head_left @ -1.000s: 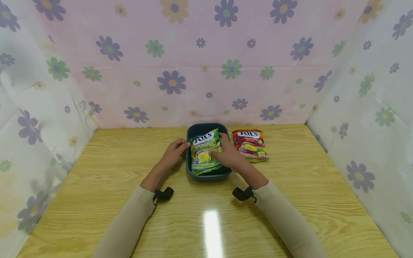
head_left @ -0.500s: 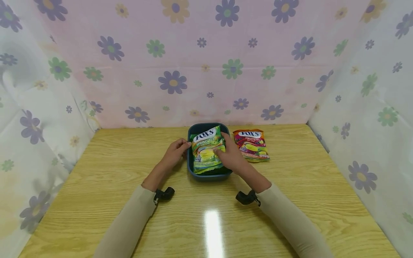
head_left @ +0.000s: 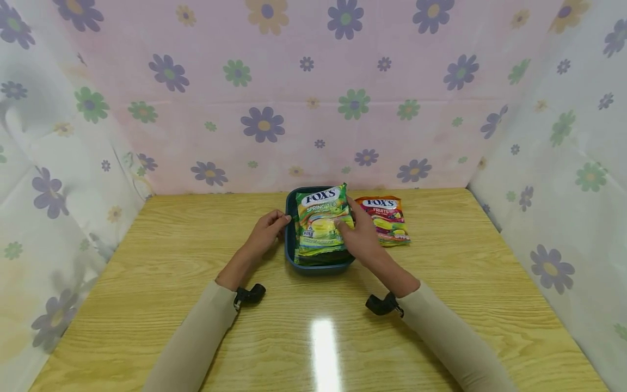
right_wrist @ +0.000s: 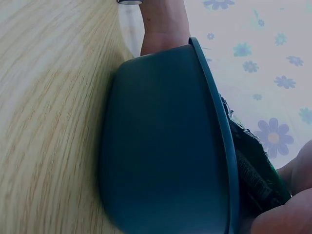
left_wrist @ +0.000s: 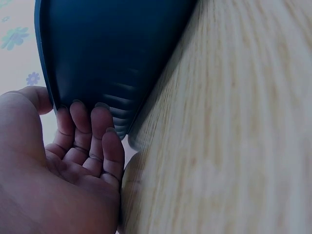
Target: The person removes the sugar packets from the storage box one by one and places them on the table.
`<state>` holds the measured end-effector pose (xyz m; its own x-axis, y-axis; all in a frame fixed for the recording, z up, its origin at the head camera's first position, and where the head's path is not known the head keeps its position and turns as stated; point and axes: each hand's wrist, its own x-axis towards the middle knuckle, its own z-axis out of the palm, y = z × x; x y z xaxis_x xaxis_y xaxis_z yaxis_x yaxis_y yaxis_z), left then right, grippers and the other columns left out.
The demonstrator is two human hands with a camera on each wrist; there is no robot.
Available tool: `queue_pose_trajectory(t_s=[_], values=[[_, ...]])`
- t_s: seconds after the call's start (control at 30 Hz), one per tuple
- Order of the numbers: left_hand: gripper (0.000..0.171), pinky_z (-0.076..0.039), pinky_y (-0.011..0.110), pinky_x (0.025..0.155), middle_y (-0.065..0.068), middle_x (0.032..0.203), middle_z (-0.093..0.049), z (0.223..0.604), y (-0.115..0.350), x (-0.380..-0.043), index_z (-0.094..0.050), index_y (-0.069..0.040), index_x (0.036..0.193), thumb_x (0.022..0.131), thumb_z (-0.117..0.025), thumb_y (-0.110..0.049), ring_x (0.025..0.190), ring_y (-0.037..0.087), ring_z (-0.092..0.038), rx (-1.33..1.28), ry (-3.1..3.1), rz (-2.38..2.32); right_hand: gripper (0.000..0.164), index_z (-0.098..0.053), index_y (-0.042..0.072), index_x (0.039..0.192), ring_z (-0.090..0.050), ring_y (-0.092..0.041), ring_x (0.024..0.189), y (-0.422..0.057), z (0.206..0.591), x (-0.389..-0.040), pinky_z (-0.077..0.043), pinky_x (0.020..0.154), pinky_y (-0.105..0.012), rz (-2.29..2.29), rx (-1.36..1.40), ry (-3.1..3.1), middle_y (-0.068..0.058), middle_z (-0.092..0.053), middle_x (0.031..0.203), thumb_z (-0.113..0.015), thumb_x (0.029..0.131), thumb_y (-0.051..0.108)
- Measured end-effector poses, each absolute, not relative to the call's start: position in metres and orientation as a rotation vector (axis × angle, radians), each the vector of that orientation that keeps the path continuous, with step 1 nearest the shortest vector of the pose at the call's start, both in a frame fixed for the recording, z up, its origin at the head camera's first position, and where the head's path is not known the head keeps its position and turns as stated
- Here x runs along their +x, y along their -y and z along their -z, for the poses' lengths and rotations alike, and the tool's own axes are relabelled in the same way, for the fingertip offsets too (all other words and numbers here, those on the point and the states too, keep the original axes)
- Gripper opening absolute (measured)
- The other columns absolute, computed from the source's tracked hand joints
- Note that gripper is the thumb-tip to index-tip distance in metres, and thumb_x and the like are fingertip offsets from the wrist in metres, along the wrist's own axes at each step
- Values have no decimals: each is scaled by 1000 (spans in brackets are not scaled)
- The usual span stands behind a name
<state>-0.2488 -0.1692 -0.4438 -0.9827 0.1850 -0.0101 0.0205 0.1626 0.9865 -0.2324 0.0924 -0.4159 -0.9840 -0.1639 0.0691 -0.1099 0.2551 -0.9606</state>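
A dark blue plastic bin stands on the table. My left hand holds its left rim; in the left wrist view the thumb is at the rim and the curled fingers lie against the outer wall. My right hand grips the right side of a green Fox's Spring Tea candy bag, thumb on its front. That bag is tilted above the bin's opening. More green packaging shows beneath it inside the bin. In the right wrist view the bag rises past the rim, mostly hidden.
A red and orange Fox's Fruits candy bag lies on the table right of the bin, partly behind my right hand. The wooden table meets a flowered cloth backdrop at the back. More flowered cloth hangs at both sides.
My right hand has lifted the green candy bag up and to the right, uncovering green packaging below it. My left hand has stayed at the bin's rim.
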Motion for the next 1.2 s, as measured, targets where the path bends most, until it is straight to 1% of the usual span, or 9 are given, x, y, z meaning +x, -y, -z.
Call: queue_pose_trajectory(t_s=[0.17,0.27,0.4,0.53,0.63,0.77,0.9,1.07,1.2], values=[[33,-50,47,85,1,82,-55,445,169,-249,-57,14,109,113,-52,-19,93,46,-52,218,-2294,-1946,65,-31,12,167,-51,-33,144,-99,418,-232,-47,113,-53,1913,-278,-2464,-16,-48,160,-61,109,9],[31,-50,49,86,2,83,-55,445,169,-249,-57,11,107,113,-52,-19,93,46,-52,225,-2293,-1943,64,-33,10,166,-45,-30,149,-104,421,-231,-37,121,-52,1938,-277,-2474,-13,-48,161,-61,108,9],[30,-50,50,87,3,84,-54,446,169,-250,-57,10,107,113,-52,-19,93,45,-51,226,-2290,-1942,61,-37,7,163,-47,-29,148,-110,423,-230,-30,125,-50,1997,-286,-2481,-15,-52,157,-62,108,7],[33,-50,49,86,1,83,-55,447,170,-250,-57,13,109,113,-52,-19,95,49,-51,226,-2290,-1945,59,-38,4,162,-52,-29,143,-116,424,-229,-41,119,-46,2071,-287,-2427,-17,-54,154,-61,108,4],[34,-50,48,85,1,84,-55,447,170,-249,-57,14,109,113,-52,-19,96,51,-50,228,-2295,-1944,59,-37,5,163,-54,-28,141,-122,425,-228,-50,109,-34,2085,-271,-2410,-17,-54,154,-60,108,6],[34,-50,45,84,2,84,-55,446,170,-249,-57,14,110,113,-53,-20,95,50,-51,228,-2301,-1943,58,-38,7,163,-58,-30,136,-129,426,-227,-56,94,-20,2120,-260,-2371,-18,-56,152,-59,109,6],[34,-50,45,84,2,83,-55,446,170,-249,-57,14,110,113,-53,-19,93,47,-51,231,-2301,-1945,57,-39,8,163,-65,-26,122,-136,428,-227,-58,85,-20,2155,-254,-2349,-22,-60,144,-59,109,6],[32,-50,46,85,-1,83,-56,446,170,-249,-57,13,109,113,-53,-19,92,44,-53,225,-2303,-1948,59,-35,7,164,-69,-7,108,-144,431,-227,-58,84,-20,2169,-241,-2337,-26,-60,144,-57,110,6],[32,-50,45,84,0,83,-56,445,169,-248,-58,13,110,113,-53,-19,93,44,-53,212,-2306,-1945,58,-35,5,164,-70,-2,99,-150,432,-228,-60,79,-21,2184,-209,-2323,-28,-59,143,-56,110,5]])
